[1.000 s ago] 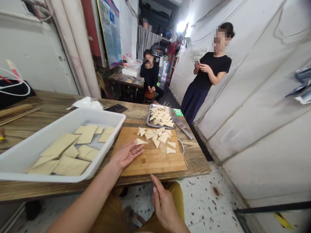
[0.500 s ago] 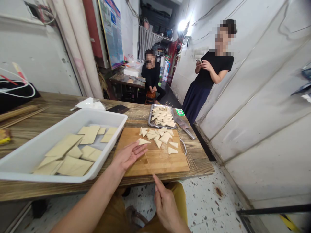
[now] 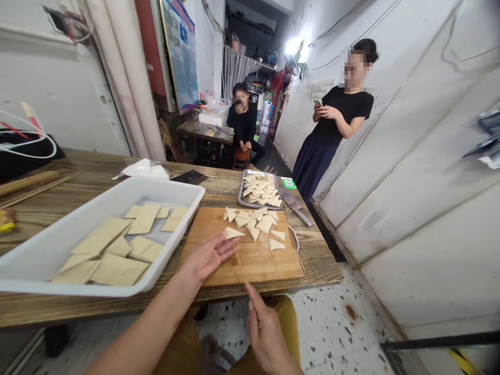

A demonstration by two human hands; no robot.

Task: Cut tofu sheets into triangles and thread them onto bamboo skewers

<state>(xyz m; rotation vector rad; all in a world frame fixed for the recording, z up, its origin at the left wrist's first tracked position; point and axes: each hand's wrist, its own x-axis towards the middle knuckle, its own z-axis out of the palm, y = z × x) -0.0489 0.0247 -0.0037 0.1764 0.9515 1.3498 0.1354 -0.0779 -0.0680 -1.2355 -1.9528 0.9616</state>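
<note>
My left hand (image 3: 207, 256) holds a pale triangular piece (image 3: 234, 234) at its fingertips, over the left part of a wooden cutting board (image 3: 219, 268). A thin wooden skewer (image 3: 239, 262) runs from that piece down to my right hand (image 3: 265, 328), whose fingers pinch its lower end at the board's front edge. More pale triangles (image 3: 266, 224) lie in a loose group at the back of the board. Behind it, a metal tray (image 3: 241, 195) holds a pile of triangles with skewers sticking out.
A white plastic tub (image 3: 156, 278) with flat pale sheets (image 3: 121, 268) stands left of the board. A cleaver (image 3: 297, 205) and loose skewers (image 3: 308, 260) lie to the right. One person (image 3: 338, 120) stands beyond the table, another (image 3: 242, 122) sits farther back.
The held triangle and my left hand sit slightly lower in the view. The standing person's head and arms have shifted a little. Both of my hands keep their hold.
</note>
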